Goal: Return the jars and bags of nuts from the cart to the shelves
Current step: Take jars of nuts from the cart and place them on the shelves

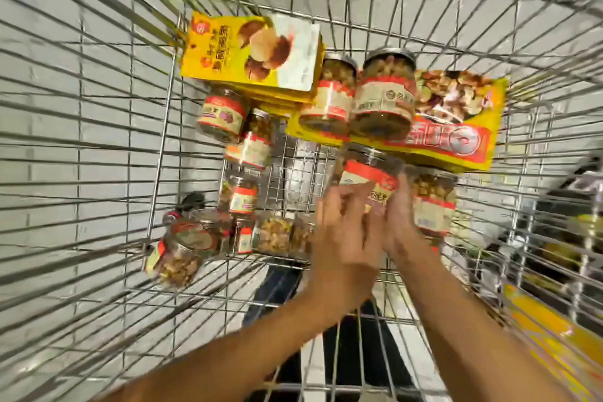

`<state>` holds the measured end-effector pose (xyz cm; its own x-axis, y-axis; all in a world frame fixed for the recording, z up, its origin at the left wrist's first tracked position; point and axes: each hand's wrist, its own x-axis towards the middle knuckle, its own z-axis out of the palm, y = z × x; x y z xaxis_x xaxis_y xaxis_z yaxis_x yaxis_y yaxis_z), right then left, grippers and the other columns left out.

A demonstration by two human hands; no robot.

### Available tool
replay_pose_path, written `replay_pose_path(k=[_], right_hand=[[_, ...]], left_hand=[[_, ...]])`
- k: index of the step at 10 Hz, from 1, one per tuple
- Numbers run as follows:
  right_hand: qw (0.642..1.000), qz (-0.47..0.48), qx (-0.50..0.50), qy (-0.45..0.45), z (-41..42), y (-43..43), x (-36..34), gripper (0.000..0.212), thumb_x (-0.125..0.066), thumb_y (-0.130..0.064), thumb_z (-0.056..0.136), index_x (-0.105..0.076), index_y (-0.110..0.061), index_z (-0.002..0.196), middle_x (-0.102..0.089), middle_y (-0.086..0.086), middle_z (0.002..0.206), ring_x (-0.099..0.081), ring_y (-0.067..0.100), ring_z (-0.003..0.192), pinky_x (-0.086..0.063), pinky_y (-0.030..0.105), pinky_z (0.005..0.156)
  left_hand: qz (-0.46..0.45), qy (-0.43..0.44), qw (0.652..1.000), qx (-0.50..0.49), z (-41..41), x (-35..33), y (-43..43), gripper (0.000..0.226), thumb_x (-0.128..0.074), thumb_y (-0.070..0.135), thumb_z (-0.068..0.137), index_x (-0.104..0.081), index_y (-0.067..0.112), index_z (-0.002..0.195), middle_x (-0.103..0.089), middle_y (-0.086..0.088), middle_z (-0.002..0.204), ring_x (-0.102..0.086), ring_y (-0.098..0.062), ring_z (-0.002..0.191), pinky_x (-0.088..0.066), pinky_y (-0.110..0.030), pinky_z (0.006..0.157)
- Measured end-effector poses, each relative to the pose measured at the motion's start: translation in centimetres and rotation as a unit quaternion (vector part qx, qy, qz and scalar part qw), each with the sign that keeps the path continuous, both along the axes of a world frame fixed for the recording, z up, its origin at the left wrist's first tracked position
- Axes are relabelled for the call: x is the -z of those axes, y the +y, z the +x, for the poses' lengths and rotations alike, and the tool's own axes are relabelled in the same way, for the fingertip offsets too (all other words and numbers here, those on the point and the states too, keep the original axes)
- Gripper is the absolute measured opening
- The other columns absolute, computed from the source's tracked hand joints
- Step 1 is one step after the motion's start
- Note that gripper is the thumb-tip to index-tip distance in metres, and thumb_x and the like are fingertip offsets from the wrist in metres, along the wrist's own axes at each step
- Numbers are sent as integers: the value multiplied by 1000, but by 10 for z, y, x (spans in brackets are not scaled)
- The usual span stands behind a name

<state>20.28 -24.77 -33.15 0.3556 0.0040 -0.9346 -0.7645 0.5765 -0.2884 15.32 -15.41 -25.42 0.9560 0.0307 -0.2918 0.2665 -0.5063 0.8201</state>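
Observation:
I look down into a wire cart [163,140]. A clear jar of nuts [368,170] with a red and cream label is held between my hands near the cart's near right side. My right hand [403,215] grips its right side. My left hand [346,232] has its fingers stretched against the jar's lower left. Several more nut jars lie on the cart floor, among them a jar [222,116] at the left and a larger jar [385,95] at the back. Yellow nut bags [248,52] lie at the back left, and another yellow bag [456,117] at the back right.
The cart's wire walls rise on all sides around my arms. Grey floor tiles show through the mesh. Beyond the right wall, a dark display with yellow goods [554,330] is blurred. One jar [182,248] leans in the near left corner.

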Motion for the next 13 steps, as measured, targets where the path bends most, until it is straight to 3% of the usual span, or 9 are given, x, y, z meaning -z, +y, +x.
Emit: replay_pose_path(k=[1,2,3,4,5,7,9,11,13], right_hand=[[999,-15,-31,4,1,0,9,74,-23,-68,89,-72,-15,71,-71,4,61,-66,18,55,-54,26,59],[994,-84,-72,7,-6,-14,29,74,-21,-72,87,-70,-18,83,-75,5,73,-71,23,69,-54,37,70],[992,-97,-74,18,-8,-21,38,73,-21,-73,86,-69,-18,84,-75,5,73,-72,20,66,-57,32,60],[994,-82,-78,15,-11,-26,47,78,-22,-73,87,-77,-21,72,-75,5,74,-73,20,67,-57,32,51],[994,-77,-78,10,-12,-32,53,75,-22,-70,89,-78,-25,67,-75,6,75,-73,21,69,-57,31,51],[996,-49,-70,32,-18,-48,64,71,-23,-68,90,-70,-15,88,-75,11,76,-73,24,68,-56,32,50],[994,-51,-86,49,-20,-62,76,71,-23,-67,90,-61,-14,120,-75,12,86,-72,25,74,-55,32,54],[992,-66,-104,28,-6,-72,58,72,-21,-68,89,-62,-15,115,-75,12,85,-72,25,76,-54,33,60],[991,-93,-87,-41,24,-66,-5,65,-23,-66,91,-73,-24,92,-75,9,78,-72,26,72,-57,36,58]], left_hand=[[-94,53,991,-78,-1,21,26,21,-43,27,93,-59,38,99,-55,1,106,-54,-21,108,-46,-26,92],[-47,291,934,-201,-9,74,81,22,-40,20,100,-56,17,86,-56,-4,82,-65,-19,83,-42,-12,60],[6,391,905,-166,-28,103,95,28,-36,22,102,-57,7,89,-58,-15,85,-60,-12,62,-37,-18,47],[83,397,912,-67,-43,127,80,35,-38,22,100,-53,-1,123,-54,-22,127,-55,-29,105,-41,-26,82],[25,409,907,-95,-49,147,54,40,-46,25,97,-51,-1,127,-54,-22,130,-51,-34,118,-41,-31,95],[31,388,916,-102,-42,173,31,56,-69,38,82,-53,3,123,-62,-17,117,-57,-34,111,-45,-44,96],[7,358,926,-119,-28,205,14,29,-69,37,82,-45,25,70,-52,8,62,-51,5,56,-38,1,56],[-155,437,859,-217,-4,195,11,38,-50,53,89,-58,17,91,-69,-5,84,-66,-18,75,-54,-32,70],[-239,414,859,-185,51,140,42,62,-44,68,80,-66,17,107,-74,-12,90,-71,-28,84,-53,-44,88]])
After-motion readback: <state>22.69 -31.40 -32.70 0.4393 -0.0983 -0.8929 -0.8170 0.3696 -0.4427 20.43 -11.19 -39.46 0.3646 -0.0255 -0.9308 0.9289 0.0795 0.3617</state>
